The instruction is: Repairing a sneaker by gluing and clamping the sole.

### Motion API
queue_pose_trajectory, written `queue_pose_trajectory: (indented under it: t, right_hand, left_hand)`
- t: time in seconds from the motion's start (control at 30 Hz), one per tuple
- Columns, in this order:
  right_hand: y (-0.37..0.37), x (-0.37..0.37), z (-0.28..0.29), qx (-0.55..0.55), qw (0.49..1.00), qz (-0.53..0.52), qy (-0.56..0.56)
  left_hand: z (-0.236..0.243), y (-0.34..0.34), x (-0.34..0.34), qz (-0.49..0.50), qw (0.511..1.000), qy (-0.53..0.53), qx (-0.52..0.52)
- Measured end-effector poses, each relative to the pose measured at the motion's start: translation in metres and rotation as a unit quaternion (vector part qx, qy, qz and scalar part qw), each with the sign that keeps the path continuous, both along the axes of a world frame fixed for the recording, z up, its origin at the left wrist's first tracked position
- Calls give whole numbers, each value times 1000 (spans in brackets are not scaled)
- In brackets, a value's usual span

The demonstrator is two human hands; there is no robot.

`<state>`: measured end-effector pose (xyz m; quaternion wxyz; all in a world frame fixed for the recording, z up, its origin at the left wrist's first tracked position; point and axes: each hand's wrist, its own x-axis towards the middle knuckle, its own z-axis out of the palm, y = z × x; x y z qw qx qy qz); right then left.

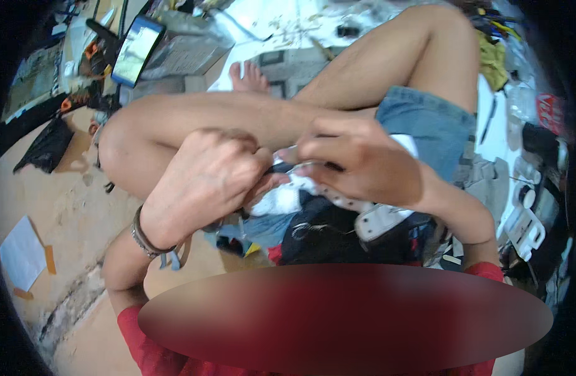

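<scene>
Over my lap, my left hand (216, 172) and my right hand (354, 160) work close together. The left fingers are curled into a closed grip, and what they pinch is hidden behind the knuckles. A white strap with a row of small dark holes or studs (345, 200) runs under my right hand, whose bent fingers close on it. A small dark piece shows between the two hands, too blurred to name. On black cloth (319, 235) in my lap rests a rounded white strap end (377, 224), near my right wrist.
A phone with a lit screen (137, 50) stands propped at the far left. Taped white paper (23, 254) and a black pouch (47, 147) lie on the left floor. To the right are a yellow cloth (492, 59), a clear bottle (523, 103) and a white plastic piece (525, 233) amid clutter.
</scene>
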<state>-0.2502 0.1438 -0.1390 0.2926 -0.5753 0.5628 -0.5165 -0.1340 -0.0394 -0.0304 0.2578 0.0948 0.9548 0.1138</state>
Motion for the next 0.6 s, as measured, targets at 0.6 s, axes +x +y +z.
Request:
queue_pose_trajectory:
  t: [0.6]
  right_hand:
    - [-42,-37,-17,93,992,89,9]
  left_hand:
    - [-38,-40,-31,-37,995,-92,-31]
